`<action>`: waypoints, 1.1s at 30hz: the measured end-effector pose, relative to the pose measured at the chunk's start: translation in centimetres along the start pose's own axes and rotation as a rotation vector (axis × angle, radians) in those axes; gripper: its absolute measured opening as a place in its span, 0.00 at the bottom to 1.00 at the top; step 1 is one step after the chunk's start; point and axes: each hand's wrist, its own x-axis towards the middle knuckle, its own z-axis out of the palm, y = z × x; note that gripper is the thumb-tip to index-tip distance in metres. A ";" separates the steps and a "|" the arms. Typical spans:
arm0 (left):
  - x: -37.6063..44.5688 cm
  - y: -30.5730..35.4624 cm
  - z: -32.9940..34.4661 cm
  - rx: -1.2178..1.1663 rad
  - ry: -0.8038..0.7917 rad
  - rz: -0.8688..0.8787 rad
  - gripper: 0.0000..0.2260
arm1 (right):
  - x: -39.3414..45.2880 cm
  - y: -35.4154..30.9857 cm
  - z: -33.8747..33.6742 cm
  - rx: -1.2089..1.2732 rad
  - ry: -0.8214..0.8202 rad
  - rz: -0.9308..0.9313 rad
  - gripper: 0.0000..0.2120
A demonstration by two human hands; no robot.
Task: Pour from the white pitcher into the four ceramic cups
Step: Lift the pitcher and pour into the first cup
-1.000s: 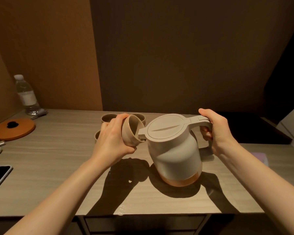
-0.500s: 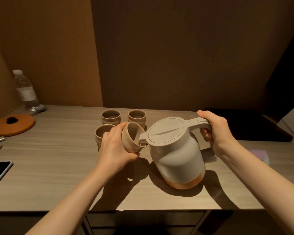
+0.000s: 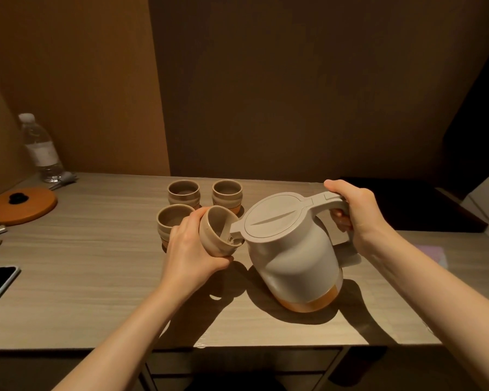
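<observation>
Both hands closed, gripping.

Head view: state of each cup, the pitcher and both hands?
Held cup: tilted, at the spout.
Three other cups: upright on the table.
Pitcher: lid closed, tipped toward the held cup.
Left hand: gripping the held cup.
Right hand: gripping the pitcher's handle.

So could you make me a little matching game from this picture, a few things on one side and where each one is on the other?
Things:
1. pitcher
2. tilted cup
3. water bottle
4. orange lid

Places:
A. held in the left hand, at the spout
B. lying flat at the table's left edge
C. standing in the far left corner
D. gripped by its handle in the right hand

Pairs: 1-D, 2-A, 3-C, 4-B
</observation>
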 end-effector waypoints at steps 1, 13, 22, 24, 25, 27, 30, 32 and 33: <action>0.0 -0.1 0.0 -0.002 0.002 -0.002 0.45 | 0.0 0.0 0.0 -0.007 -0.004 -0.003 0.22; -0.4 -0.4 0.3 -0.038 0.004 -0.028 0.46 | 0.1 -0.2 0.3 -0.008 -0.008 -0.001 0.23; -0.7 -0.3 0.3 -0.045 0.011 -0.042 0.46 | 0.1 -0.3 0.4 -0.016 -0.006 -0.002 0.22; -0.7 -0.2 0.3 -0.049 0.016 -0.047 0.46 | 0.1 -0.4 0.5 -0.018 -0.012 -0.006 0.22; -0.8 -0.2 0.2 -0.049 0.018 -0.050 0.46 | 0.1 -0.4 0.5 -0.017 -0.015 -0.007 0.22; -0.9 -0.2 0.2 -0.044 0.018 -0.058 0.46 | 0.1 -0.5 0.6 -0.016 -0.020 -0.006 0.22; -1.0 -0.2 0.3 -0.046 0.014 -0.065 0.47 | 0.1 -0.5 0.7 -0.021 -0.017 -0.004 0.22; -1.0 -0.3 0.3 -0.048 0.015 -0.064 0.46 | 0.1 -0.5 0.7 -0.026 -0.015 -0.006 0.21; -1.0 -0.3 0.3 -0.048 0.016 -0.064 0.46 | 0.1 -0.5 0.7 -0.026 -0.016 -0.007 0.21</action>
